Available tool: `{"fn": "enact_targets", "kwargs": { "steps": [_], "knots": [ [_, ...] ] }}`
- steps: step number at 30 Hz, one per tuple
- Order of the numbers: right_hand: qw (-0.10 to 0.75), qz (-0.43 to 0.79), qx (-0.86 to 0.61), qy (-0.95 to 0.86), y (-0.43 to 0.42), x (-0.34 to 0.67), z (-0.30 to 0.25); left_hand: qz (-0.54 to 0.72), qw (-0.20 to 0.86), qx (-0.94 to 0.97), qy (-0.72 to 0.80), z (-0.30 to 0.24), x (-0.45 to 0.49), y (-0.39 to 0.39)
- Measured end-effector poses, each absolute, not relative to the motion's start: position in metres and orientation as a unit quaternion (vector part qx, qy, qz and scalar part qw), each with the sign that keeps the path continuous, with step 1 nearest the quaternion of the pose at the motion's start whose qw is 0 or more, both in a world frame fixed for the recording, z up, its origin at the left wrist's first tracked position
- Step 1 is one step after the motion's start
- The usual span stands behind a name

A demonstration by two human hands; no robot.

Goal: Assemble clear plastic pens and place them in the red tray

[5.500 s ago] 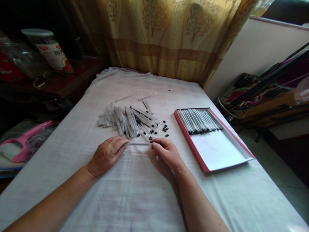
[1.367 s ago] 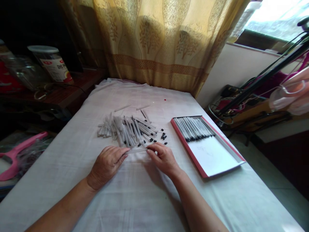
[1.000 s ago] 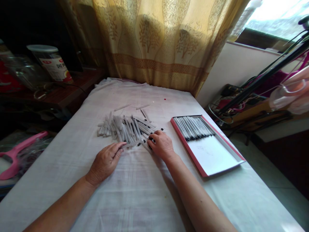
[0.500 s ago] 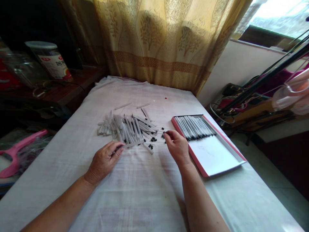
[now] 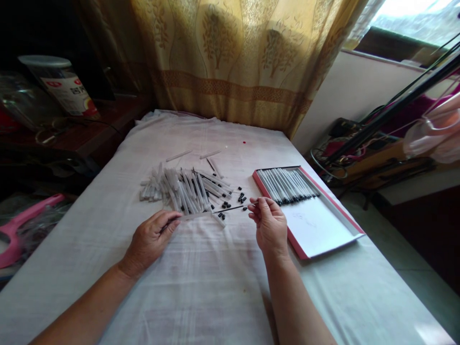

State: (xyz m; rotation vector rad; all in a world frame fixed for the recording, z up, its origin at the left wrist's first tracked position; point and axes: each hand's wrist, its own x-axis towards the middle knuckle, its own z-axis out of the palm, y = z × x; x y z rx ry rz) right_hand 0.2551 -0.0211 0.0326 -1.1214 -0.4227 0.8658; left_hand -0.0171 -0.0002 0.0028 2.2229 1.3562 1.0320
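My left hand (image 5: 149, 239) rests on the white cloth and pinches the near end of a clear pen tube (image 5: 196, 216) that lies flat. My right hand (image 5: 269, 223) is raised a little and pinches one end of a thin black refill (image 5: 230, 209), whose other end points toward the tube's open end. Behind both hands lies a pile of clear tubes and black refills (image 5: 183, 184). Several small black caps (image 5: 241, 197) are scattered right of the pile.
A shallow red-edged box (image 5: 325, 230) at the right holds a row of finished pens (image 5: 287, 184) at its far end. A golden curtain (image 5: 233, 57) hangs behind. A labelled jar (image 5: 63, 88) and a pink tool (image 5: 21, 225) sit at the left. Cables and a stand crowd the right.
My right hand went into the pile, then drew back to the right with a thin black refill pinched in it. My left hand kept the clear tube in place.
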Motion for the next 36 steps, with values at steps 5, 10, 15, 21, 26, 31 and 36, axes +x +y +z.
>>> {"fn": "enact_targets", "kwargs": {
  "steps": [5,10,15,21,26,31,36],
  "knots": [
    [0.736,0.393,-0.513,-0.199,-0.02,0.255,0.032,0.358,0.176,0.782,0.479,0.003,-0.017,-0.001],
    [0.736,0.391,-0.514,-0.203,-0.021,0.258,0.032,0.355,0.183,0.78,0.481,0.003,-0.017,-0.001],
    [0.728,0.418,-0.506,-0.198,-0.022,0.252,0.031,0.357,0.185,0.784,0.472,0.004,-0.016,-0.002],
    [0.664,0.439,-0.533,-0.286,-0.027,0.227,0.021,0.351,0.199,0.794,0.454,0.005,-0.014,-0.005],
    [0.573,0.412,-0.543,-0.455,-0.032,0.21,0.016,0.333,0.188,0.819,0.428,0.005,-0.012,-0.007],
    [0.554,0.41,-0.537,-0.486,-0.029,0.224,0.012,0.32,0.198,0.828,0.415,0.002,-0.012,-0.007],
    [0.425,0.23,-0.639,-0.598,-0.026,0.246,0.005,0.33,0.257,0.79,0.449,0.0,-0.013,-0.007]
  ]
}}
